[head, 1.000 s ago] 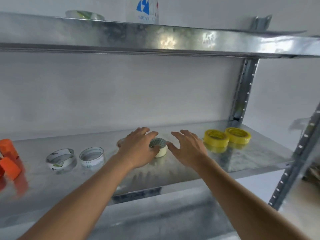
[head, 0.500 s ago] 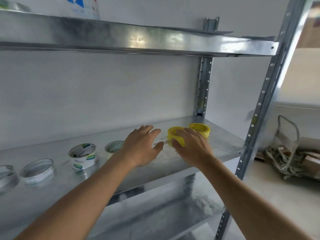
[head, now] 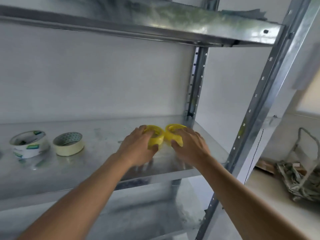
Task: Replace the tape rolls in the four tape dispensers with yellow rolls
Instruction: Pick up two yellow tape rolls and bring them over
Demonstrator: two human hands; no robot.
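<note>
Two yellow tape rolls sit side by side near the right end of the metal shelf (head: 97, 170). My left hand (head: 138, 149) wraps over the left yellow roll (head: 156, 140), thumb on its front and fingers across its top. My right hand (head: 190, 148) grips the right yellow roll (head: 173, 130) the same way. Both rolls still rest on the shelf surface. No tape dispenser is in view.
A cream tape roll (head: 68, 143) and a white printed roll (head: 28, 143) stand on the shelf's left part. An upper shelf (head: 155, 26) hangs overhead. Slotted uprights (head: 259, 104) frame the right side. A cart with crumpled material (head: 301, 177) sits on the floor at right.
My view swung right along the shelf. Both hands moved right from the cream roll and closed on the two yellow rolls; the orange items left the frame.
</note>
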